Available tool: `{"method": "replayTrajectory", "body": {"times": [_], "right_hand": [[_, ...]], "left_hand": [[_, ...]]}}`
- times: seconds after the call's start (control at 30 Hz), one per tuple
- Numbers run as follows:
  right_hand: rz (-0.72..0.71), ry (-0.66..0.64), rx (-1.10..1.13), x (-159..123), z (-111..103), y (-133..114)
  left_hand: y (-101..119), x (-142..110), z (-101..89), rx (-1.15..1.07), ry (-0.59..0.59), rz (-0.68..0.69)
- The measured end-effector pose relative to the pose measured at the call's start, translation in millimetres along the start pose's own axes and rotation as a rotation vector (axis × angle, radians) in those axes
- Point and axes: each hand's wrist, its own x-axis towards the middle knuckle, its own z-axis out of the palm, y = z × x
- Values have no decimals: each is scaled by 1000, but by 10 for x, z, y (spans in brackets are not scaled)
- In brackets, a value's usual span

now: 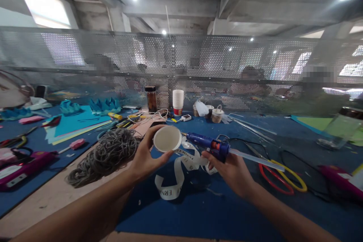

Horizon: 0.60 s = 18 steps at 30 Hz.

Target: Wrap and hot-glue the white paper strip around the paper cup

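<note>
We reach in with both bare forearms, the left one [82,208] from the near left and the right one [286,210] from the near right, angled toward each other. Our left hand [146,157] is curled in a grip, thumb [166,157] stretched rightward on the near side. Our right hand [234,172] is also closed in a grip, its fingers [212,160] pointing left. The two hands are apart.
</note>
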Motion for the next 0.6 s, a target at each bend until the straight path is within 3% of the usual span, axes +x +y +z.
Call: {"method": "replayTrajectory", "body": {"times": [0.6], "right_hand": [[-13,22,-21,-11,15,-14]], "left_hand": [[-29,5,-14,-64,40,-98]]}}
